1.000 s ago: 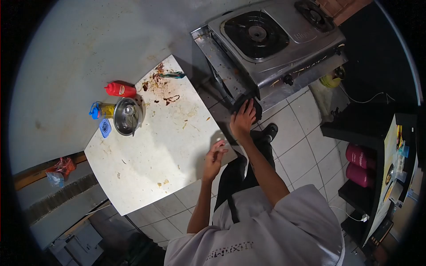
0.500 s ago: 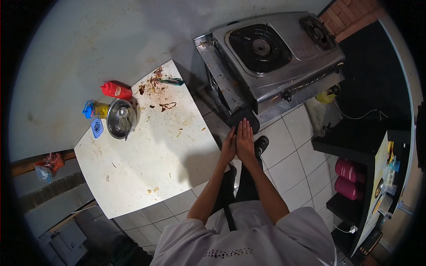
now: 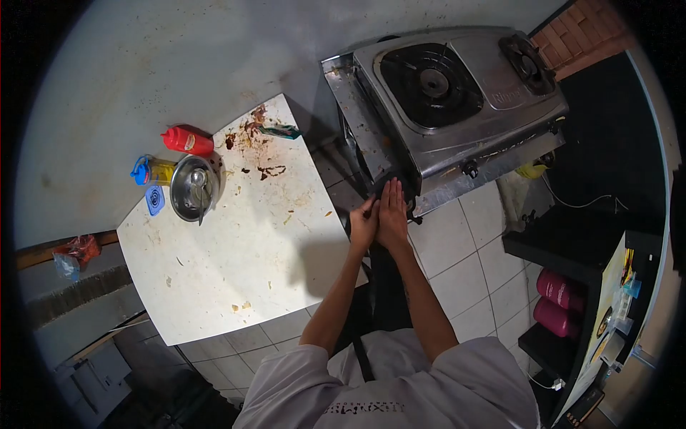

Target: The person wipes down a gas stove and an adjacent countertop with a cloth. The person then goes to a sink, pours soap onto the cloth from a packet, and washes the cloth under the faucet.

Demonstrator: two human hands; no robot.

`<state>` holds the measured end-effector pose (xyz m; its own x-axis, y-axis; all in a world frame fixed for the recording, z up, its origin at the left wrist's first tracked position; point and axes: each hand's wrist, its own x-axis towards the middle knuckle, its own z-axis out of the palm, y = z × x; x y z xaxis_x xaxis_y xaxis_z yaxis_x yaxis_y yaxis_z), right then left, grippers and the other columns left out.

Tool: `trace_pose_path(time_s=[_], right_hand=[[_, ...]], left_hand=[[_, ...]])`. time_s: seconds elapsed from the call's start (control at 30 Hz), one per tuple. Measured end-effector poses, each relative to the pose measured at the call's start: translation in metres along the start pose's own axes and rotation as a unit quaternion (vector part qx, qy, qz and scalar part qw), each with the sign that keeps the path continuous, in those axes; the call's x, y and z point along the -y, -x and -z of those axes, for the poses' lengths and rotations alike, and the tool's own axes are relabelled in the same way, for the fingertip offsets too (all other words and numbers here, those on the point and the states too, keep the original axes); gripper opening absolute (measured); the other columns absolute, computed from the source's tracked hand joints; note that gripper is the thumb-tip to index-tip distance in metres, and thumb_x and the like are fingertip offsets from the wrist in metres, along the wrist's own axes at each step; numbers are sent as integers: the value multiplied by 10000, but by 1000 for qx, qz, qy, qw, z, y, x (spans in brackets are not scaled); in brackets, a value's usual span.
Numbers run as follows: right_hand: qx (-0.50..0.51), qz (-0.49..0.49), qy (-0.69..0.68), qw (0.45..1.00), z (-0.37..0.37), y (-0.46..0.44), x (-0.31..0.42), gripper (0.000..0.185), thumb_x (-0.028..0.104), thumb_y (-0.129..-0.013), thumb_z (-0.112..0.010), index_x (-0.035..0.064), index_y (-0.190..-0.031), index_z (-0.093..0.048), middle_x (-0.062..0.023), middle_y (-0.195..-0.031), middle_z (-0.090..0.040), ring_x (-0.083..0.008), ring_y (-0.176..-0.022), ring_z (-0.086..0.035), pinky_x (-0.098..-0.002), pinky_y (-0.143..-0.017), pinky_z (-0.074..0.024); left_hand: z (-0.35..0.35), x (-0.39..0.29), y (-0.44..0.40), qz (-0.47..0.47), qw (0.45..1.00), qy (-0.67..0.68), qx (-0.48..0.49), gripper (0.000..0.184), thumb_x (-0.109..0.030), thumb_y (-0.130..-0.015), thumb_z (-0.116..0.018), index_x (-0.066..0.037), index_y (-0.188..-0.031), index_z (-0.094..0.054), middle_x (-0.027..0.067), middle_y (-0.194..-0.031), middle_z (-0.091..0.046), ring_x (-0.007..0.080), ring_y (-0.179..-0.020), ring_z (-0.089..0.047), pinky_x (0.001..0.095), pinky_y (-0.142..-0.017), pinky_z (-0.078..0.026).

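My right hand (image 3: 391, 216) lies flat beside the lower left corner of the gas stove (image 3: 450, 100), its fingers stretched out together over a dark thing (image 3: 389, 179) whose kind I cannot make out. Right against it, my left hand (image 3: 363, 223) has its fingers curled near the dark thing's edge. What those fingers hold, if anything, is hidden. The metal tray-like ledge (image 3: 368, 129) along the stove's left side ends just above my hands.
A stained white table (image 3: 250, 250) stands at left. On it are a steel bowl (image 3: 187, 204) with spoons, a red squeeze bottle (image 3: 187, 141), and a blue-capped bottle of yellow liquid (image 3: 161, 171). A black shelf (image 3: 550, 239) with magenta containers (image 3: 559, 289) stands at right.
My left fingers have curled, where they lay straighter before. Both hands have moved slightly up toward the stove, and the view has shifted. The foot below them has gone out of sight.
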<state>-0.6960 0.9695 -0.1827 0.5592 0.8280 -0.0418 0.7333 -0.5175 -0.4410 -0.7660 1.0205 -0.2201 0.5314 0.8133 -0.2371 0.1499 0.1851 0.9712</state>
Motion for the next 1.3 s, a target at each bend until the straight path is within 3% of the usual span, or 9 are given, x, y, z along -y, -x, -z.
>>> trace_pose_path(time_s=[0.07,0.2,0.27,0.37,0.4,0.77,0.9,0.97,1.3], right_hand=[[-4,9,-10,1000,2,-4,-1,697,117,-829,-524,-108,-1391,-179,-278,-1467,-174,-398,-1388,-141,-484,-1096,-217],[10,32,-48,998,3,-14,-8,778,123,-804,-572,-83,-1415,-136,-268,-1486,-128,-400,-1393,-126,-497,-1084,-225],[-4,45,-44,998,-7,-23,-15,785,127,-800,-576,-79,-1416,-136,-266,-1486,-129,-401,-1392,-129,-498,-1081,-231],[-18,55,-51,997,-3,-35,-11,725,114,-830,-534,-86,-1408,-145,-273,-1474,-154,-412,-1380,-156,-500,-1073,-251],[-13,51,-63,997,-4,-38,-10,659,98,-864,-487,-97,-1398,-154,-283,-1461,-177,-422,-1370,-181,-502,-1067,-265],[1,23,-92,996,-8,-85,2,636,154,-898,-459,-77,-1407,-156,-279,-1455,-201,-426,-1361,-202,-542,-1052,-254],[-24,29,-106,994,-15,-107,6,616,188,-918,-433,-70,-1410,-167,-266,-1459,-210,-411,-1364,-207,-541,-1057,-242],[-35,41,-108,993,-17,-117,7,622,187,-911,-442,-71,-1408,-172,-262,-1458,-217,-406,-1365,-210,-525,-1064,-241],[-61,76,-124,988,-23,-179,22,667,129,-855,-505,-68,-1406,-184,-249,-1453,-236,-384,-1366,-217,-452,-1089,-252]], left_hand=[[-5,10,-10,-9,996,69,-48,317,-44,-815,-659,102,-1092,-607,159,-913,-689,132,-821,-628,256,-749,-499],[-11,-2,-19,47,994,7,-99,272,-27,-797,-678,84,-1043,-642,145,-950,-683,131,-847,-621,258,-771,-496],[-17,-9,-22,18,986,16,-163,242,-28,-754,-721,77,-967,-673,134,-858,-695,123,-772,-624,258,-720,-504],[-16,-20,-31,23,981,-69,-182,235,-32,-743,-730,71,-948,-682,147,-830,-697,119,-738,-626,253,-696,-502],[-15,-20,-35,25,980,-70,-184,235,-32,-743,-730,71,-948,-682,147,-830,-697,119,-738,-626,253,-696,-502],[-9,-29,-83,-45,970,-84,-224,253,-73,-738,-743,91,-920,-680,187,-860,-691,154,-779,-640,282,-745,-505],[-5,-22,-107,-28,970,-70,-232,263,-75,-738,-743,100,-921,-675,183,-843,-689,156,-757,-637,283,-735,-506],[-1,-24,-118,-24,971,-59,-232,283,-112,-716,-760,80,-909,-682,227,-865,-678,194,-785,-675,293,-754,-516],[16,-43,-182,-3,965,-79,-249,292,-135,-695,-774,73,-881,-689,201,-841,-689,229,-764,-686,301,-759,-518]])
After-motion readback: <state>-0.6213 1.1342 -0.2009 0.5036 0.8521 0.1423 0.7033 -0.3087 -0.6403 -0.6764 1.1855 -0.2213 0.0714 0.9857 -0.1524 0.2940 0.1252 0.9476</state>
